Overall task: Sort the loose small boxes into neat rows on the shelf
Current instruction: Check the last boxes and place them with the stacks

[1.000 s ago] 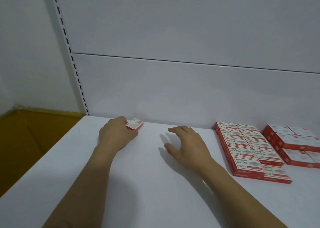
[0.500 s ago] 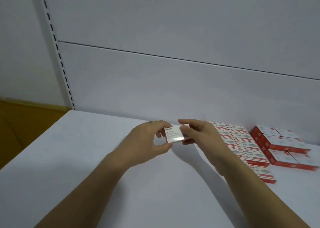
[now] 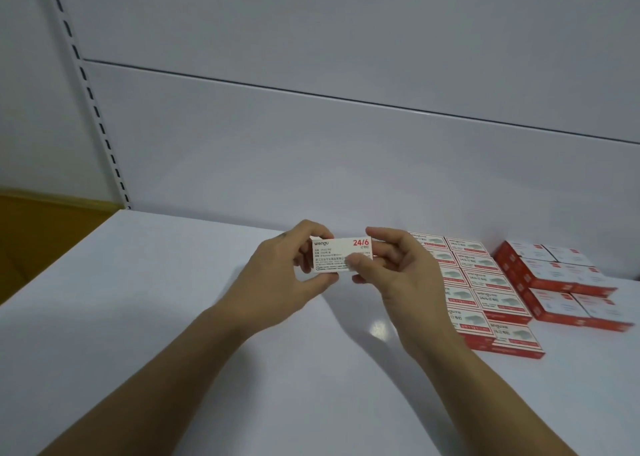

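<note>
Box [image 3: 332, 249] is pinched at both ends by the left grip [image 3: 280, 282] and right grip [image 3: 398, 275], over the middle of the shelf [image 3: 156, 317]. It should be turned to match and set tight against the rows [image 3: 485, 282] by the right edge.

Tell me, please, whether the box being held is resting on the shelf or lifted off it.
Lifted off. The left hand and right hand hold the small box by its ends, above the shelf.

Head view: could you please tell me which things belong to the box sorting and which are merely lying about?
Job: small box, held by left hand and right hand; neat rows of boxes; red boxes farther right; shelf.
Not in use: back panel; slotted upright.
</note>
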Motion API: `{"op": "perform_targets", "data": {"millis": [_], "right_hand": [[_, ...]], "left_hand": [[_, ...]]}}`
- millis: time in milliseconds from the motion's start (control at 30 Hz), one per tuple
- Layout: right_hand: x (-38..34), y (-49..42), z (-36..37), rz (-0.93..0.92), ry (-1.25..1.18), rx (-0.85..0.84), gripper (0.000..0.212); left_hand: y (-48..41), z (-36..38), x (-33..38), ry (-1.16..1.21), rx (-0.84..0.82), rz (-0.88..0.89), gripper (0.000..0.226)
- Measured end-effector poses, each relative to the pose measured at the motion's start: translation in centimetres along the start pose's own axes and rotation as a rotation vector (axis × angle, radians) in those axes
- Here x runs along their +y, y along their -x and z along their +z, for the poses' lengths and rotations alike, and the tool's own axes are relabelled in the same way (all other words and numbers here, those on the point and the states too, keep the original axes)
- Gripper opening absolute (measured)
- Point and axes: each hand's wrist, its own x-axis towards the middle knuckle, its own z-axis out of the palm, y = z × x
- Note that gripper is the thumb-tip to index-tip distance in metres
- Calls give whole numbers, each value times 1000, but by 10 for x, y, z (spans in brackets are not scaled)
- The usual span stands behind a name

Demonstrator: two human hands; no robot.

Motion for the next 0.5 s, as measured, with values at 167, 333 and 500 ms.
{"op": "perform_targets", "data": {"millis": [167,333,500], "right_hand": [[1,4,3,-78,126,87,39],[4,5,4,-136,235,136,39],[3,3,1,-138,246,150,36]], "left_hand": [[2,3,5,43,72,-6,37],[3,4,5,29,97,-16,39],[3,7,4,-1,113,-3,36]]}}
